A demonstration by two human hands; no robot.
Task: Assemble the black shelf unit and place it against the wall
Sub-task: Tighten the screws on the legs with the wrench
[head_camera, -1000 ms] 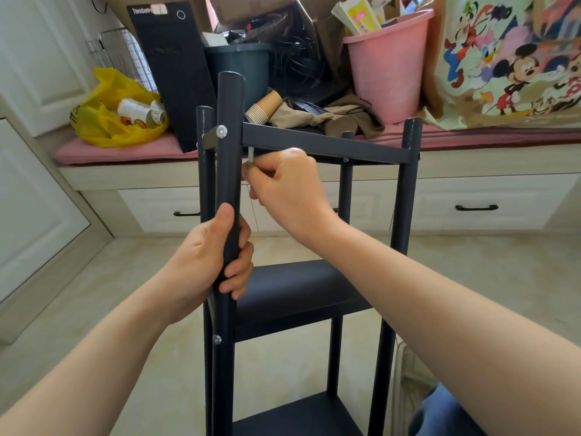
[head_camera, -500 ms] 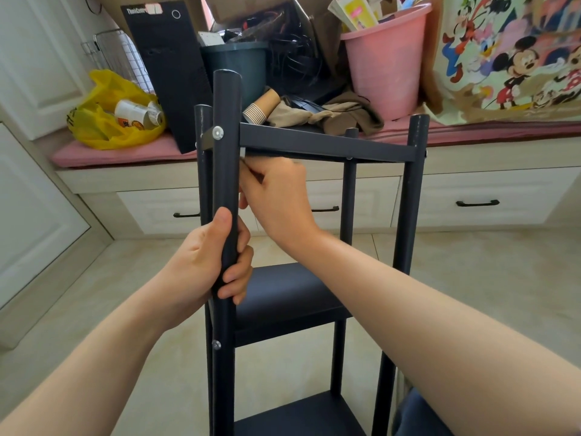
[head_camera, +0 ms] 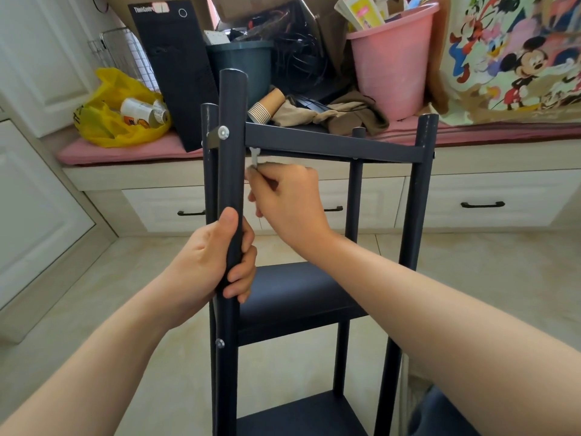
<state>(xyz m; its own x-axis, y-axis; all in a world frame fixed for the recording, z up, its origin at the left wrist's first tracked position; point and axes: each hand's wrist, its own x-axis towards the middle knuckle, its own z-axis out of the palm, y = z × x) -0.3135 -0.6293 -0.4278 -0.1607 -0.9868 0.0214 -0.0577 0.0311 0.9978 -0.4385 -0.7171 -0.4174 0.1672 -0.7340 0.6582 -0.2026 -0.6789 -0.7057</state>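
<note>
The black shelf unit [head_camera: 330, 143] stands upright on the floor in front of me, with round black posts and dark boards at top, middle and bottom. My left hand [head_camera: 213, 256] grips the nearest front post [head_camera: 231, 171] about halfway between the top and middle boards. My right hand [head_camera: 286, 202] is just under the top board's front left corner and pinches a small silver wrench [head_camera: 254, 157] that points up at the underside of the frame. A silver bolt head [head_camera: 224, 131] shows on the post at the top board's level.
A pink-cushioned bench [head_camera: 132, 152] with white drawers runs behind the shelf, piled with a yellow bag [head_camera: 110, 121], a black computer case [head_camera: 176, 67], a dark bin [head_camera: 242, 67], a pink bucket [head_camera: 390, 64] and a cartoon-print bag [head_camera: 515, 58]. White cabinet doors [head_camera: 34, 199] stand at left. Beige tile floor surrounds the unit.
My right hand has dropped a little from under the top board, and the silver wrench shows above its fingers again. My left hand keeps its grip on the post.
</note>
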